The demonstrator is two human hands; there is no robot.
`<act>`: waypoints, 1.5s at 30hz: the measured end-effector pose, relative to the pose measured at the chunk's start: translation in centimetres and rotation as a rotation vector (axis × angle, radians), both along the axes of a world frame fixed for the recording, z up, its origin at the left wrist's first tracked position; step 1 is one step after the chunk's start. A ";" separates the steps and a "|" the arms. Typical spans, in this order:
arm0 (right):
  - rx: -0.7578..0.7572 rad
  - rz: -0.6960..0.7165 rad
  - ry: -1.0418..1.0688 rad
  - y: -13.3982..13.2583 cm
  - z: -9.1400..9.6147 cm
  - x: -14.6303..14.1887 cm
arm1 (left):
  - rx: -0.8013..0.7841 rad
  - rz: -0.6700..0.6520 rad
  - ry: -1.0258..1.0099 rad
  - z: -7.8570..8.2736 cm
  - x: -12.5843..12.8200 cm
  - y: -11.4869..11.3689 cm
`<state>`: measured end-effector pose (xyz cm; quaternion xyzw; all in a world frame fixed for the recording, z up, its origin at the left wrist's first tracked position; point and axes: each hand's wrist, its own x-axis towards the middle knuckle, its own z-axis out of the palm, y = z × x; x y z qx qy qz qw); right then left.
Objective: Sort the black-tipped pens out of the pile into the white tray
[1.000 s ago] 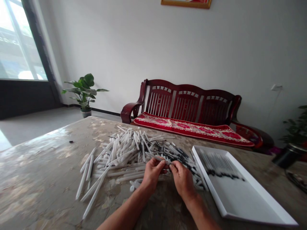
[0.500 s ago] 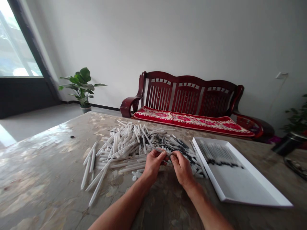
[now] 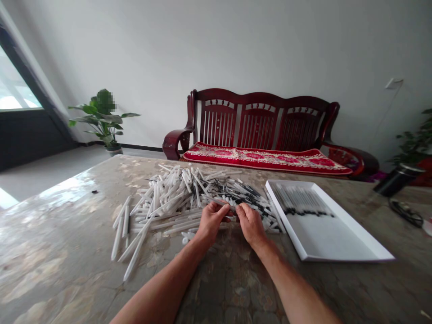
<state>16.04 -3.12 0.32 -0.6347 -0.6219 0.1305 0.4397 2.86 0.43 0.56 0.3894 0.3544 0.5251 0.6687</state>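
- Slim tube [image 3: 232,208]: spans left hand [image 3: 211,221] to right hand [image 3: 251,223], long axis crosswise, slanting away leftward.
- Left hand: fingers curled, thumb pinching it.
- Right hand: fingertips closed around its nearer end.

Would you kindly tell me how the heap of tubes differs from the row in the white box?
The heap of tubes is jumbled, pointing many ways; the row of tubes lies side by side. The heap sits on the table, while the row lies inside the white box. The heap is larger than the row. Both show pale and black parts.
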 end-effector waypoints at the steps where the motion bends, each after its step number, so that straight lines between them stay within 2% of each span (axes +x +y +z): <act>1: -0.022 -0.010 0.005 0.0 0.0 0.0 | -0.002 0.002 0.004 0.0 0.0 0.0; 8: 0.026 0.030 -0.004 0.2 0.0 0.0 | -0.022 0.012 -0.010 0.0 0.0 0.1; 13: -0.047 -0.005 0.003 0.3 0.0 -0.1 | -0.029 0.022 -0.004 -0.1 -0.1 0.2; 18: 0.012 0.021 -0.002 0.2 0.0 -0.2 | -0.035 0.030 0.012 -0.2 -0.2 0.1; 22: -0.036 -0.022 -0.021 0.4 -0.2 -0.2 | -0.017 0.010 0.011 -0.4 -0.1 0.0; 28: -0.018 0.045 -0.039 0.1 -0.1 -0.4 | -0.022 -0.002 0.007 -0.5 -0.3 0.1; 33: -0.082 0.030 0.009 0.0 -0.4 -0.8 | 0.054 -0.036 0.029 -0.6 -0.5 0.1; 36: -0.108 0.051 0.044 0.0 -0.2 -0.7 | 0.039 -0.015 0.042 -0.7 -0.6 0.2; 41: -0.072 0.083 -0.134 -0.7 0.7 -0.4 | -0.014 0.136 0.044 -0.7 -1.2 1.0; 45: -0.082 0.073 -0.370 -1.2 0.9 -0.6 | 0.038 0.199 0.082 -0.7 -1.7 1.7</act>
